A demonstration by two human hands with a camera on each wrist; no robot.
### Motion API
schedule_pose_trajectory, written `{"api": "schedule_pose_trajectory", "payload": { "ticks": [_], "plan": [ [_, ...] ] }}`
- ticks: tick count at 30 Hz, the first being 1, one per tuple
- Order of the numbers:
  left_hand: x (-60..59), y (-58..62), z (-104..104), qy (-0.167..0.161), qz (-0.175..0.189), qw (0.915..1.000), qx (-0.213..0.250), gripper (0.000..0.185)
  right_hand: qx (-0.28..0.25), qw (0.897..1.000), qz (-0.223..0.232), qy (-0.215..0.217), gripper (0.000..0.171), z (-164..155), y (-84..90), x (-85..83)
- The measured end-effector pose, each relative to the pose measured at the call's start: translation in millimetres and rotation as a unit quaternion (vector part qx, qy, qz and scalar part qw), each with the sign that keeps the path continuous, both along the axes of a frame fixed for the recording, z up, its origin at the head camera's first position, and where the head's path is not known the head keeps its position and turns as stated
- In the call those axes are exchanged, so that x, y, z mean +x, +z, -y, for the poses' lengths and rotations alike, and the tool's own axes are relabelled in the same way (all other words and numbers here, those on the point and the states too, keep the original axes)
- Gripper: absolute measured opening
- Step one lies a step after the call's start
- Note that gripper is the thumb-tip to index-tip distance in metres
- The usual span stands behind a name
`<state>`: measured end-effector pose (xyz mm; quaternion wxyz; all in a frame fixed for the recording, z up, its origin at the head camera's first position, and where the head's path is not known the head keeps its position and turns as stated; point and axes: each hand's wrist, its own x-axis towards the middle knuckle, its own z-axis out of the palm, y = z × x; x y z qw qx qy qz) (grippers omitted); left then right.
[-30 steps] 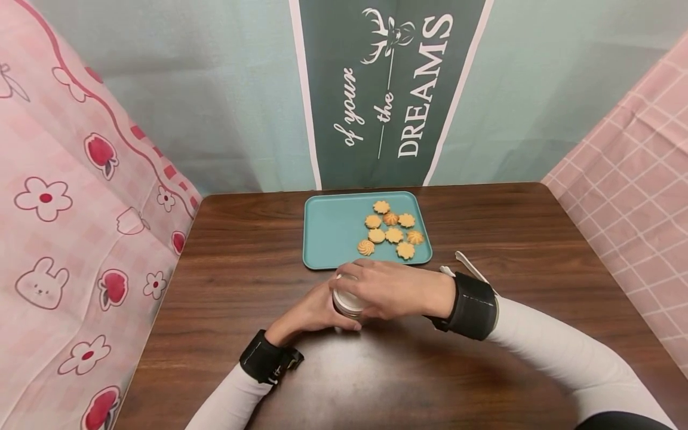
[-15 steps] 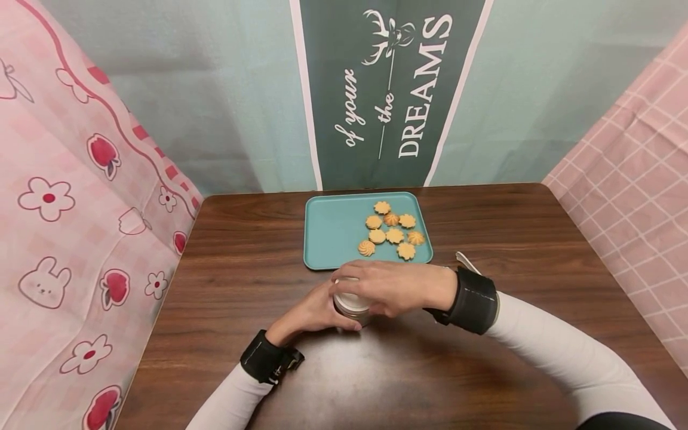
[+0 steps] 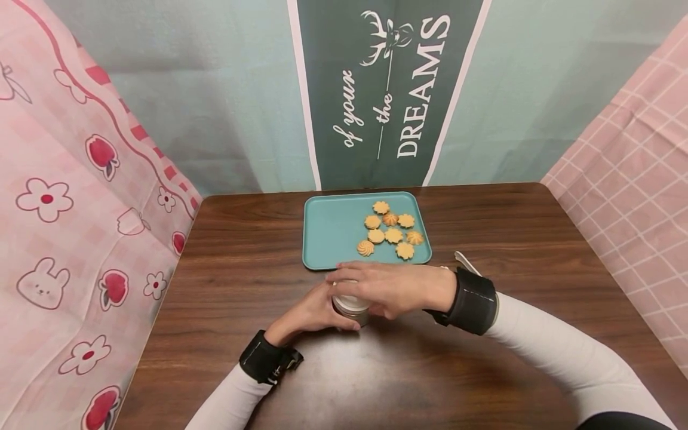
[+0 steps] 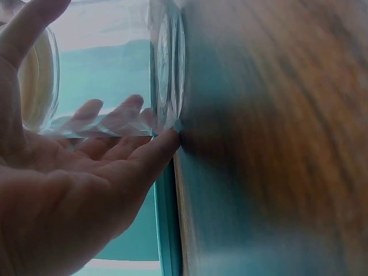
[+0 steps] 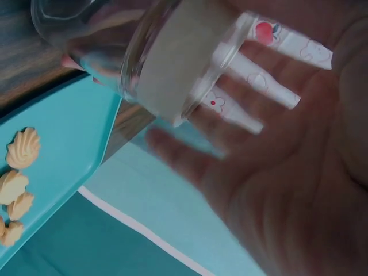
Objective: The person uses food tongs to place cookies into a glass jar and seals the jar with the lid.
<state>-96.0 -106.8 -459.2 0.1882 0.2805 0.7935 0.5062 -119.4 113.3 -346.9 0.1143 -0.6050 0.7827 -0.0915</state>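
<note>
A small clear glass jar [image 3: 350, 306] with a pale lid [image 5: 172, 69] stands on the brown table [image 3: 516, 227], just in front of a teal tray [image 3: 333, 230]. My left hand [image 3: 322, 312] wraps the jar's side; in the left wrist view its fingers [image 4: 123, 109] show through the glass [image 4: 109, 75]. Over the jar's top lies my right hand [image 3: 376, 285], and in the right wrist view its fingers [image 5: 270, 86] are spread and fairly straight past the lid. Whether they touch the lid is unclear.
Several flower-shaped cookies [image 3: 392, 233] lie on the right half of the tray. A white utensil [image 3: 465, 261] rests on the table behind my right wrist. Pink patterned cloths hang at both sides and a green banner at the back.
My right hand's fingers have straightened out over the lid, where they were curled on it before. Both hands and the jar have shifted slightly toward the tray.
</note>
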Motion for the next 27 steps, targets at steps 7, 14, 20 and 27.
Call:
{"api": "schedule_pose_trajectory", "payload": {
  "ticks": [7,14,20,27],
  "plan": [
    [-1.0,-3.2,-1,0.013,0.024,0.9995,0.013,0.100,-0.018,0.983,-0.042,-0.178,0.096,4,-4.0,18.8],
    [-2.2,-4.8,-2,0.011,0.028,0.9990,0.033,0.107,0.015,0.970,-0.093,-0.225,0.088,10,-5.7,30.2],
    [-2.9,-6.2,-1,0.014,0.010,0.9997,0.019,0.097,0.023,0.965,-0.138,-0.223,0.080,18,-8.6,34.2],
    [-3.2,-6.6,0,0.015,0.023,0.9995,0.015,0.094,0.046,0.958,-0.122,-0.256,0.075,26,-9.7,36.4]
  ]
}}
